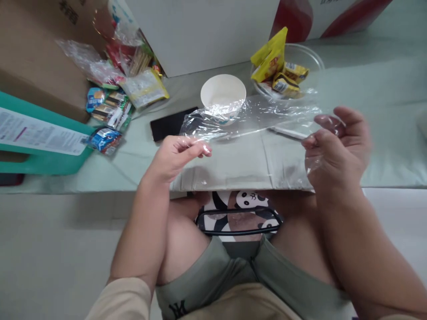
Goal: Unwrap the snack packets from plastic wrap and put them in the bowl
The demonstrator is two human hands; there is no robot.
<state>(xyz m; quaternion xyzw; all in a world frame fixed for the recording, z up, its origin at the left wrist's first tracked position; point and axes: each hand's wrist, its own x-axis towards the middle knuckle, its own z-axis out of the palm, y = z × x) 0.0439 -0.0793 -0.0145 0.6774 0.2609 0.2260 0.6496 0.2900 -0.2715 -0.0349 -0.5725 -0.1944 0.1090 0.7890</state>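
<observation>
A clear plastic film [255,120], thin and colourless, spans the air above the near edge of a table [393,146], held up at its left and right ends. Its far part is crumpled into fine creases that catch bright glints, most thickly toward the left, and loose folds run along its far side toward the middle of the table. A pale, nearly straight line crosses the width, rising slightly to the right. Below that line the plastic is smoother, with faint wrinkles near the table's front edge; so see-through that its lower limit cannot be made out.
</observation>
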